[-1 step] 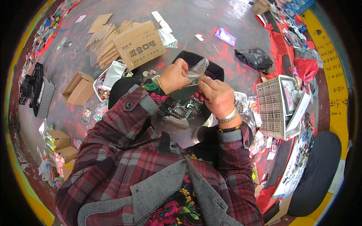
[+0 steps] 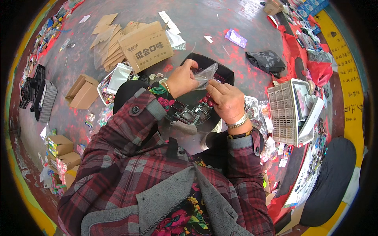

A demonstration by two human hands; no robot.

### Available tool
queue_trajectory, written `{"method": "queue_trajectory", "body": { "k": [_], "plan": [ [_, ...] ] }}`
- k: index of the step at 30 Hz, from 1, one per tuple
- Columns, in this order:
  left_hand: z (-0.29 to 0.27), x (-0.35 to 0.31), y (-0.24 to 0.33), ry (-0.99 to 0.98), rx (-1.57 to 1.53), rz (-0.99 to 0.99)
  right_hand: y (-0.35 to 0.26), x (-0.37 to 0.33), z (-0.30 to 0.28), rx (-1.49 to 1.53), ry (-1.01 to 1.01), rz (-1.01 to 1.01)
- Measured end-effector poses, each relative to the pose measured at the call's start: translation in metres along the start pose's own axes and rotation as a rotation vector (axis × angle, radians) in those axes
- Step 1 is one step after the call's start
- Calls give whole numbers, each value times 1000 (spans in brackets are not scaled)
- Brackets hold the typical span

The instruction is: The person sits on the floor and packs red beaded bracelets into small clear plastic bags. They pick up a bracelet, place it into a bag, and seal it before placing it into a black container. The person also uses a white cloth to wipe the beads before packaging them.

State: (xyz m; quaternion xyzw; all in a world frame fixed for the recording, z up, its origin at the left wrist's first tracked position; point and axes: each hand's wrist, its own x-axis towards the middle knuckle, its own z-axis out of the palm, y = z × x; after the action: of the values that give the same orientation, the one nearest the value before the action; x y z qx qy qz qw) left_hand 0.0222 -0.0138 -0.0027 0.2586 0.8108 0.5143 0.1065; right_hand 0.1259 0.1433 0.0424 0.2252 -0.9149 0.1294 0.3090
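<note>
in the head view, the only one, the work seems to be in its middle. the clear plastic bag [image 2: 207, 74] is between the two hands, above the near side of the black open box [image 2: 201, 60]. the left hand [image 2: 183, 80] has its fingers bent and grasps the left side of the bag; the right hand [image 2: 228, 101] pinches at its lower right side with thumb and forefinger. whether these fingertips hold also another thing, i cannot tell. the bag is taken up and not yet put down; if something is inside, it is not possible to see.

the dark red beads [image 2: 207, 100] are just beside the right hand, and the shiny clear pieces [image 2: 188, 116] lie nearer to the body, so i judge that some handling is left.

around, a cardboard box [image 2: 147, 49] stands beyond the left hand, with flattened cardboard [image 2: 111, 55] beside it. a pale plastic crate [image 2: 280, 114] is on the right, and a dark cloth bag [image 2: 265, 63] lies farther off. in my judgement, the beads under the right wrist could catch; the crate stands apart and does not hinder.
</note>
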Motion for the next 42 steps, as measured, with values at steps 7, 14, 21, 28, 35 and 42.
{"method": "queue_trajectory", "body": {
  "k": [7, 14, 21, 28, 35, 42],
  "plan": [
    [1, 2, -10, 31, 210, 207, 0, -1, -1, 13, 40, 48],
    [-1, 1, 2, 251, 182, 241, 8, -7, 4, -102, -97, 282],
    [-2, 2, 0, 224, 294, 140, 9, -16, 18, 129, -225, 612],
    [0, 2, -10, 186, 489, 103, 20, -12, -2, 1313, -264, 1118],
    [5, -3, 2, 59, 666, 65, 3, -1, -9, 1522, -256, 1135],
    [14, -12, 6, -122, 813, 79, -3, -9, 8, 1254, -316, 1177]
  ]
}}
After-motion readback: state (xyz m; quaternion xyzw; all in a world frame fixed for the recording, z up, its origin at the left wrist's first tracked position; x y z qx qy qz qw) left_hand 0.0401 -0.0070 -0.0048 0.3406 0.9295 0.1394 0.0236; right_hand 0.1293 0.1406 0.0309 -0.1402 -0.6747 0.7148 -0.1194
